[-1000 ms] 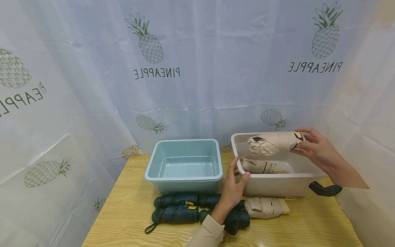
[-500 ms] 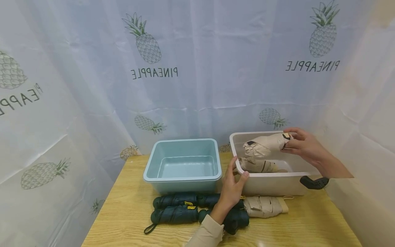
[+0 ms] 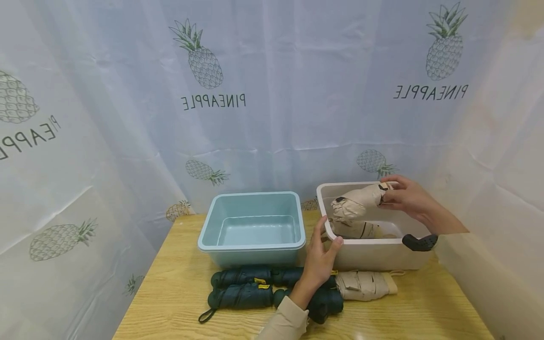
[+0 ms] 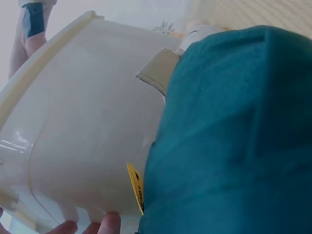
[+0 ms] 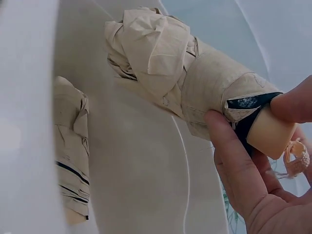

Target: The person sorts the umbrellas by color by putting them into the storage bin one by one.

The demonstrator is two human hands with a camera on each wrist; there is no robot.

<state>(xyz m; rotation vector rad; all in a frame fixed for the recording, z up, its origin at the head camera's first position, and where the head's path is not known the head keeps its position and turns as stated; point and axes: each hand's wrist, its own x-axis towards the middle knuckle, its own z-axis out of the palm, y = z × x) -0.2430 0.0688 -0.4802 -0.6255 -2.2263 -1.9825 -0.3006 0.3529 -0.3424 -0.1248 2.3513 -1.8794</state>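
In the head view my right hand grips a folded beige umbrella by its handle end, inside the top of a pale beige bin. The umbrella slants, its crumpled end lower and to the left. The right wrist view shows fingers and thumb about the cream handle with its cord loop. A second beige umbrella lies in the bin, along its front wall. My left hand holds the bin's front left corner, thumb on the front rim. Close to the left wrist camera, a dark teal umbrella fills much of the view.
An empty light blue bin stands left of the beige one. Before the bins several dark folded umbrellas lie on the wooden table, beside a beige umbrella. A pineapple-print curtain hangs behind.
My right hand has moved left with the beige umbrella, whose crumpled end has dipped further into the bin. My left hand stays on the corner.
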